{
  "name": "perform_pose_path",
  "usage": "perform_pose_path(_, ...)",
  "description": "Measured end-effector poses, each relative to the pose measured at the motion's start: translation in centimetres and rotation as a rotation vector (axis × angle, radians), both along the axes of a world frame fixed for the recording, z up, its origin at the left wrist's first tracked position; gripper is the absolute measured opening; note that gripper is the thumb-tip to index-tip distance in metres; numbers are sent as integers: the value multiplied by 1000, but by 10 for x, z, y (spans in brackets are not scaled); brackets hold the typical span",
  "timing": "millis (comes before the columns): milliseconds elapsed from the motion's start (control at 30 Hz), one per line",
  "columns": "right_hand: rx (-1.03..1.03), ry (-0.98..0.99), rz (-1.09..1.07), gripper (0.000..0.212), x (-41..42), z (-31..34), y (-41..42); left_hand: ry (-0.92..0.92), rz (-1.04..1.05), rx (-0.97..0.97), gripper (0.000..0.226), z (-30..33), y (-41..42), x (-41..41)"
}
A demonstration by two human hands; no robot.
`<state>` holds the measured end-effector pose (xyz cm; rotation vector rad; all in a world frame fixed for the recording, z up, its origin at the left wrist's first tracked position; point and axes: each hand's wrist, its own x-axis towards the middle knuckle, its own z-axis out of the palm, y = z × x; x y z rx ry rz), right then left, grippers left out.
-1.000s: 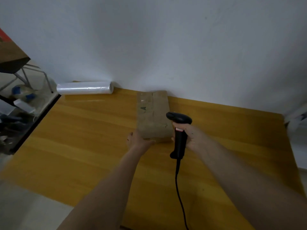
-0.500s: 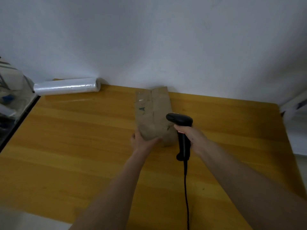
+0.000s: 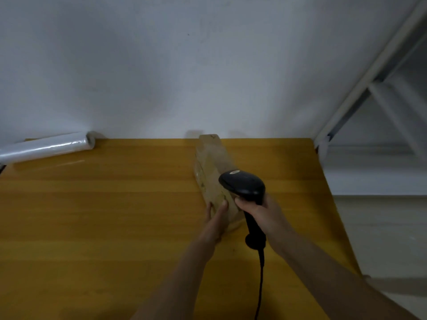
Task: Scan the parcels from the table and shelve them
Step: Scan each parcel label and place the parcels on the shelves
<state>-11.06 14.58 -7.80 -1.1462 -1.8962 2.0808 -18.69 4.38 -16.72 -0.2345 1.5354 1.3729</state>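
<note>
Brown parcel (image 3: 213,172) tipped up on one long edge on yellow surface (image 3: 104,215), far end near wall. Left hand (image 3: 217,218) gripping parcel's near end, fingers curled onto it. Right hand (image 3: 256,211) just right of parcel, wrapped round black scanner (image 3: 245,188) w/ head above parcel's near end. Film roll (image 3: 46,147) well left of parcel, by wall.

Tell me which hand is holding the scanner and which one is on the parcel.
The right hand grips the black barcode scanner by its handle. The left hand holds the near end of the brown cardboard parcel, tipping it on edge.
</note>
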Motion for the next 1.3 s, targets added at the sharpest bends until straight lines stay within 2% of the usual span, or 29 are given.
perform_pose_path(100, -81, -17, -38, 22, 12, -12, 1, 13, -42, -82, 85, 2, -4, 8)
perform_pose_path(200, -146, -28, -66, 26, 18, -20, 9, 45, -53, -118, 76, 8, -9, 6)
perform_pose_path(333, -204, 3, -49, 35, 24, -20, 18, 220, 48, -196, 72, 23, 6, 1)
perform_pose_path(433, -250, 15, -69, 33, 27, -21, 19, 411, 95, -262, 83, 33, 24, -3)
perform_pose_path(500, -288, 20, -67, 35, 29, -22, 18, 515, 80, -378, 95, 40, 37, -6)
perform_pose_path(667, -311, 3, -63, 34, 34, -26, 16, 669, -39, -655, 110, 48, 52, 0)
perform_pose_path(733, -304, -13, -67, 25, 36, -27, 18, 702, -113, -760, 106, 48, 49, 1)
perform_pose_path(833, -292, -53, -82, 22, 44, -30, 24, 640, -91, -795, 85, 31, 33, -11)
perform_pose_path(867, -288, -63, -90, 23, 47, -31, 26, 574, -65, -748, 79, 30, 27, -16)
perform_pose_path(967, -294, -62, -131, 26, 55, -32, 32, 294, 121, -429, 42, 29, 6, -22)
perform_pose_path(1067, -281, -61, -131, 25, 62, -31, 33, 0, 127, -172, 27, 35, -12, -12)
perform_pose_path(1100, -273, -60, -121, 25, 64, -30, 33, -38, 126, -128, 29, 35, -16, -8)
perform_pose_path(1200, -264, -36, -78, 22, 69, -26, 33, -49, 105, -83, 58, 28, -26, 0)
perform_pose_path(1300, -165, -24, 11, 15, 72, -18, 32, -40, 109, -66, 52, 31, -33, -1)
